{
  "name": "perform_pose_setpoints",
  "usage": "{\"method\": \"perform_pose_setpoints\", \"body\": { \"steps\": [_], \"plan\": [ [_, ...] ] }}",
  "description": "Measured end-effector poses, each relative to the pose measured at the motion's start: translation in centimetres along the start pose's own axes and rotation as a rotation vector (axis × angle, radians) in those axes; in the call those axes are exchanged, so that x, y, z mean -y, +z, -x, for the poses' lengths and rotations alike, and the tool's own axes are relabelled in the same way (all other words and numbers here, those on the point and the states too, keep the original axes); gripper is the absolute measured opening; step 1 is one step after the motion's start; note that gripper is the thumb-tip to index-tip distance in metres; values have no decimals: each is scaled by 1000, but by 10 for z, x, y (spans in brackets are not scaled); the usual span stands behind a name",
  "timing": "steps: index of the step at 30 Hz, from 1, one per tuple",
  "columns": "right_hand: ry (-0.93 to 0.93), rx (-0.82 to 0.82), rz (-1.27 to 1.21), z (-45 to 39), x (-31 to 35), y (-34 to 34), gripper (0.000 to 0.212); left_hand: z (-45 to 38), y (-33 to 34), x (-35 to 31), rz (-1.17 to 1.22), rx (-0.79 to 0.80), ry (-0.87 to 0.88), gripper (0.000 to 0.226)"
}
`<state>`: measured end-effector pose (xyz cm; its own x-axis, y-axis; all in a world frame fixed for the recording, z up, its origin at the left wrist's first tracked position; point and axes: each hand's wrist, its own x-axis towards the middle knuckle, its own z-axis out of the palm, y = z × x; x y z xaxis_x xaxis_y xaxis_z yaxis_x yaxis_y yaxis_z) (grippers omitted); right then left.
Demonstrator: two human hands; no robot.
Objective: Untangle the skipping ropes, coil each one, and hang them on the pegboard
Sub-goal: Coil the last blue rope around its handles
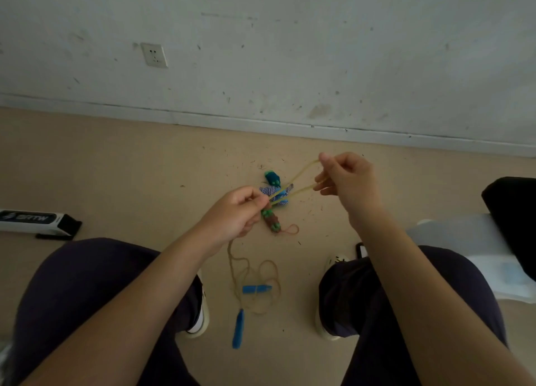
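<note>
Your left hand [236, 211] and right hand [346, 179] both pinch the tan rope [293, 182], coiling begun; other ropes [274, 203] on the floor remain unhung.

A scuffed pale wall [319, 52] with a socket [154, 55] meets a beige, seemingly debris-flecked floor [116, 168].

bare floor [130, 165] open toward wall, coiled ropes [274, 200] ahead, knees flanking tangled rope [255, 281]
</note>
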<state>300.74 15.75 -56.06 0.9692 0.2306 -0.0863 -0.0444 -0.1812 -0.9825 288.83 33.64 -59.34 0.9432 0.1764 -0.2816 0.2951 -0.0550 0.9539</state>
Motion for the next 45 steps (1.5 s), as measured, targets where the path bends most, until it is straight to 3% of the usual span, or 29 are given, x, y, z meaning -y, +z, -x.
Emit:
{"method": "perform_pose_setpoints", "body": {
  "steps": [5, 8, 12, 16, 21, 24, 26, 28, 31, 35, 39, 45],
  "plan": [
    [153, 407, -29, 16, -1, 17, 18, 5, 0, 1, 13, -17, 37, 16],
    [133, 572, 106, 21, -6, 22, 27, 4, 2, 1, 29, -17, 47, 18],
    [133, 578, 207, 19, -5, 20, 23, 3, 0, 0, 21, -15, 39, 15],
    [153, 705, 382, 18, -2, 12, 31, 5, -1, -3, -63, 24, 37, 16],
    [176, 492, 168, 11, -4, 5, 17, 6, -16, -7, -179, 114, -33, 26],
    [131, 400, 166, 9, -10, 4, 13, 4, -23, -5, -155, -73, 8, 28],
    [59, 400, 312, 7, -16, 6, 26, 2, -26, -4, -121, -236, 41, 28],
    [-30, 437, 456, 8, -18, 8, 46, 1, -26, -2, -160, -265, 44, 28],
    [-163, 514, 476, 13, -14, 13, 71, 3, -18, 0, -206, -83, -14, 26],
    [-188, 623, 445, 21, -12, 21, 47, 10, -7, -5, -85, 176, -21, 23],
    [-97, 670, 386, 22, -14, 26, 19, 13, -11, -8, -62, 204, 20, 22],
    [4, 752, 455, 25, -9, 20, 29, 11, -15, -7, -74, 204, 51, 18]
  ]
}}
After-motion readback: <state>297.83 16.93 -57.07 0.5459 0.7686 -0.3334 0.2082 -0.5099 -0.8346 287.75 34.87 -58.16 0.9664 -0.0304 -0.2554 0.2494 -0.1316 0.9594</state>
